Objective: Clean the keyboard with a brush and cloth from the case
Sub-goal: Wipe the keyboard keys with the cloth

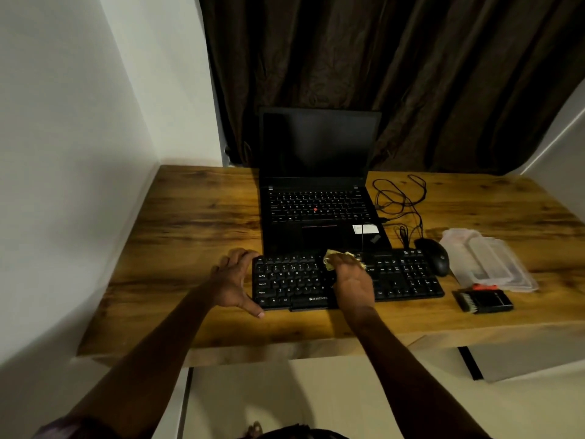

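Wooden desk (190,217). Open laptop (316,236) far centre, screen dark. Black keyboard (405,277) just near of it. Clear case (487,261) right, brush (484,301) on its near side. Mouse (438,256) beside keyboard's far-right corner. Left hand (232,277) spread, resting on keyboard's left end. Right hand (353,280) mid-keyboard, fingers curled round yellow cloth (335,256) on keys.

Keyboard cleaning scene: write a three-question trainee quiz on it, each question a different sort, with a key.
1. True or false: the brush lies on the desk, right of the keyboard.
2. The right hand holds: A the brush; B the yellow cloth; C nothing.
3. Fill in: the left hand rests at the keyboard's ___ end.
Key: 1 true; 2 B; 3 left.
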Motion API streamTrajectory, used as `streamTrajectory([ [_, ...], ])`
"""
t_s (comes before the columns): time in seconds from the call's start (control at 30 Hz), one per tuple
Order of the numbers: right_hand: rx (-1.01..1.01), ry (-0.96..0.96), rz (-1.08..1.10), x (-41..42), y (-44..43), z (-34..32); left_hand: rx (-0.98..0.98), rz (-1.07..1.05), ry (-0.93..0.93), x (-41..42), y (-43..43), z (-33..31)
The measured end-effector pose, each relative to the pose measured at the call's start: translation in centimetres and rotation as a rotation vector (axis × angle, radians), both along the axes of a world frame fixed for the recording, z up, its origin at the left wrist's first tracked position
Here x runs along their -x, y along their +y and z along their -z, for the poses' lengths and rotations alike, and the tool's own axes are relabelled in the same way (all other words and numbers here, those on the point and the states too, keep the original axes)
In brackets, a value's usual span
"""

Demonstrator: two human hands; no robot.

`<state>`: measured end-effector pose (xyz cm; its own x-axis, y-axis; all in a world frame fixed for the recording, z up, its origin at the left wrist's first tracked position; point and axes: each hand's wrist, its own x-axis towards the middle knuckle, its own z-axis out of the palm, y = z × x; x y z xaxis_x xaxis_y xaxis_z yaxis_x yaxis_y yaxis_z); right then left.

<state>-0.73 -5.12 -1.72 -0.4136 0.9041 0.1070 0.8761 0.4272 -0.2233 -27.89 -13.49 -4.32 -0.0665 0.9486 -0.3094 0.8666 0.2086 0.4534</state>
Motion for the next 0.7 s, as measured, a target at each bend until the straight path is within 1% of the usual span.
streamTrajectory([
  [0.1,-0.031,-0.007,0.111,-1.7,0.2,0.3,0.001,-0.007,-0.007,0.1,-0.1,0.1],
  [0.2,-0.046,-0.043,0.087,-0.7,-0.1,0.2,-0.002,-0.002,-0.004,0.1,0.0,0.2],
  [0.27,-0.029,-0.044,0.037,0.8,-0.8,0.0,-0.011,0.001,-0.001,0.1,0.0,0.2],
  [0.43,-0.003,-0.041,-0.173,3.6,-2.4,-0.3,-0.016,0.007,-0.004,0.0,0.0,0.0],
  [0.47,-0.008,-0.037,-0.159,3.3,-2.3,-0.2,-0.013,0.005,-0.011,0.1,0.0,0.0],
  [0.6,-0.047,-0.018,0.052,0.8,-1.4,0.4,-0.016,0.009,-0.023,0.1,-0.1,0.1],
  [0.7,-0.037,-0.040,0.039,1.0,-1.5,0.1,-0.025,0.001,-0.034,0.1,-0.1,0.1],
])
